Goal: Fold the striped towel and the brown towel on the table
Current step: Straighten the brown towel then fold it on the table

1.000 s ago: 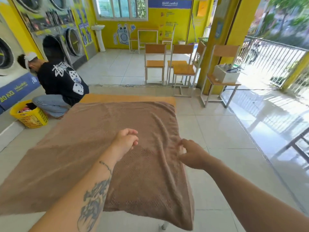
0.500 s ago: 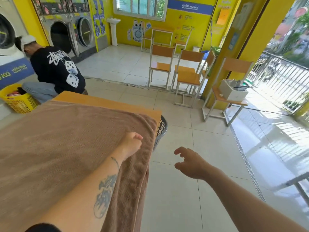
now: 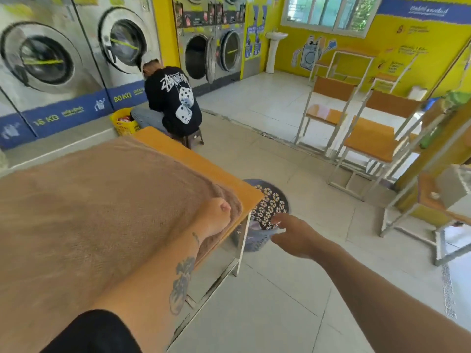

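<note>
The brown towel [image 3: 96,215] lies spread flat over most of the orange-topped table [image 3: 193,161]. My left hand [image 3: 216,215] rests as a loose fist on the towel's right edge near the table's corner; whether it pinches the cloth I cannot tell. My right hand [image 3: 293,235] is off the table, fingers apart and empty, stretched toward a purple laundry basket [image 3: 267,217] on the floor beside the table. No striped towel is visible.
A person in a black top [image 3: 173,100] crouches by a yellow basket [image 3: 125,123] in front of washing machines [image 3: 119,47]. Wooden chairs with white frames [image 3: 356,138] stand to the right. Tiled floor lies between the table and the chairs.
My view has swung left. My right hand left the towel's edge and moved out over the floor toward the purple basket. My left hand slid to the towel's right corner.
</note>
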{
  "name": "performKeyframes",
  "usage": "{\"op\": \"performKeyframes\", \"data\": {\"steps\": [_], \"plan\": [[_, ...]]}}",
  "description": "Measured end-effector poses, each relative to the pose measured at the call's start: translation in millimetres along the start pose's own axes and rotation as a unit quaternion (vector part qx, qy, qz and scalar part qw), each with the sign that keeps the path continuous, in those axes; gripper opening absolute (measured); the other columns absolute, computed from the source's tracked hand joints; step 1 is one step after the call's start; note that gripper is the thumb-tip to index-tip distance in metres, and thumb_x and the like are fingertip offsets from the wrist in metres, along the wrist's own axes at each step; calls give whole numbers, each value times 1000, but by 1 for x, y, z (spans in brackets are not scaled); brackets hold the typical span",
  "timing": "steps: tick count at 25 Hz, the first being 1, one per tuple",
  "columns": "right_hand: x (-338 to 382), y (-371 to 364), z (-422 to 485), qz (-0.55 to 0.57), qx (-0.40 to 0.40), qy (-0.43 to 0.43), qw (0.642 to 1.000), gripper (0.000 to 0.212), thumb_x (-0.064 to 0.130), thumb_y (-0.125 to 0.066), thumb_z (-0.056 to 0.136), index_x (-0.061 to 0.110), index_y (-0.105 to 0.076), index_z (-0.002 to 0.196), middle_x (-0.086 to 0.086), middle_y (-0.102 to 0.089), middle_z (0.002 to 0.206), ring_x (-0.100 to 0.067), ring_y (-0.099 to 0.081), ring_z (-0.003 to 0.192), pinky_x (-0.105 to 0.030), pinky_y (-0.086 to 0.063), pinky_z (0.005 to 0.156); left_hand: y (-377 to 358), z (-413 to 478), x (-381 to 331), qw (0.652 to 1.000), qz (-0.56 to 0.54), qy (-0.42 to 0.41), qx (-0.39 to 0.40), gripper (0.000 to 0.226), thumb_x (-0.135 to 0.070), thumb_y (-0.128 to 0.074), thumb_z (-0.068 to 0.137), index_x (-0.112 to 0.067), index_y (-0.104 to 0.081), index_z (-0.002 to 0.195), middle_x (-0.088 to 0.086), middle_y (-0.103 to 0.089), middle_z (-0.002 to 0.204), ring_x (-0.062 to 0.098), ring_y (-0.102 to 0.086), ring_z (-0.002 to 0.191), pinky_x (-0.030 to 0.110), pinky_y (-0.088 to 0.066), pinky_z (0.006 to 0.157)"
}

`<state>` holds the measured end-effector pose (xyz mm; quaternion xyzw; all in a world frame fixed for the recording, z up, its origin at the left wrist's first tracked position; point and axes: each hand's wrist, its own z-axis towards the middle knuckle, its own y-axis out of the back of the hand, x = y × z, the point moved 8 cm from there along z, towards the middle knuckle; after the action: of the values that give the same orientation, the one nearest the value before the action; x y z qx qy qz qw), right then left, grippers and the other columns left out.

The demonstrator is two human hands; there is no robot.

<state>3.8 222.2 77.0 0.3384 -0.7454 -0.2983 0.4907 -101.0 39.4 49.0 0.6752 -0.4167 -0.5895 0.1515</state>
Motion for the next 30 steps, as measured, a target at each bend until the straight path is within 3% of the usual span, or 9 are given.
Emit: {"op": "performKeyframes", "data": {"steps": [4, 7, 11, 15, 17, 20, 25, 28, 30], "plan": [[9, 20, 57, -21, 58, 61, 996, 44, 12, -56, 88, 23, -54, 131, 6, -56, 120, -15, -54, 110, -27, -43, 89, -7, 25, -7, 997, -39, 50, -46, 17, -20, -49, 98, -20, -64, 106, 0, -65, 105, 17, -60, 97, 34, -51, 86], [17, 26, 114, -66, 72, 91, 991, 46, 18, -56, 90, 22, -51, 135, 0, -55, 135, -21, -54, 122, -30, -44, 97, -24, 59, 2, 994, -56, 73, -54, 15, -21, -59, 93, -21, -64, 108, -2, -64, 104, 14, -58, 94, 32, -51, 87], [30, 27, 190, -92, 112, 103, 984, 50, 17, -56, 91, 25, -47, 139, -4, -53, 136, -19, -53, 117, -26, -43, 87, -46, 111, 18, 994, -3, 111, -14, 49, -28, -61, 88, -31, -50, 136, -1, -44, 134, 22, -46, 120, 37, -42, 102], [56, 22, 246, -130, 156, 126, 971, 46, 18, -53, 94, 26, -45, 139, -6, -58, 131, -20, -59, 108, -29, -51, 80, -43, 134, 26, 981, 113, 140, -71, 61, -27, -54, 87, -36, -33, 144, 6, -34, 134, 30, -36, 126, 43, -36, 104], [70, 15, 270, -168, 178, 145, 959, 48, 16, -51, 93, 26, -44, 140, -5, -63, 121, -22, -63, 104, -36, -54, 86, -42, 143, 30, 974, 124, 165, -88, 59, -26, -50, 93, -34, -28, 147, 10, -35, 137, 31, -42, 123, 44, -42, 101], [88, -6, 310, -204, 229, 176, 936, 52, 14, -48, 92, 28, -42, 141, 0, -57, 114, -17, -59, 86, -28, -50, 68, -31, 155, 35, 961, 80, 246, -93, 43, -26, -47, 94, -27, -45, 137, 9, -45, 134, 31, -48, 121, 41, -45, 98], [87, -30, 368, -230, 315, 259, 884, 50, 15, -50, 89, 24, -45, 139, -3, -56, 114, -18, -58, 85, -28, -48, 68, -12, 172, 34, 892, 16, 422, -164, 45, -52, -50, 88, -18, -61, 116, 3, -63, 114, 25, -61, 107, 35, -51, 84], [82, -19, 404, -206, 338, 270, 878, 46, 15, -51, 88, 21, -50, 134, -2, -57, 107, -18, -57, 84, -29, -50, 74, -11, 171, 26, 845, -8, 489, -218, 51, -34, -59, 88, -15, -37, 130, 3, -58, 114, 24, -60, 103, 33, -50, 74], [84, -8, 427, -225, 331, 280, 873, 45, 15, -51, 88, 21, -50, 132, 0, -55, 104, -19, -53, 88, -27, -46, 78, -10, 168, 25, 823, -49, 511, -244, 40, -25, -61, 86, -19, -38, 118, -2, -56, 99, 19, -59, 87, 31, -48, 65]]}}
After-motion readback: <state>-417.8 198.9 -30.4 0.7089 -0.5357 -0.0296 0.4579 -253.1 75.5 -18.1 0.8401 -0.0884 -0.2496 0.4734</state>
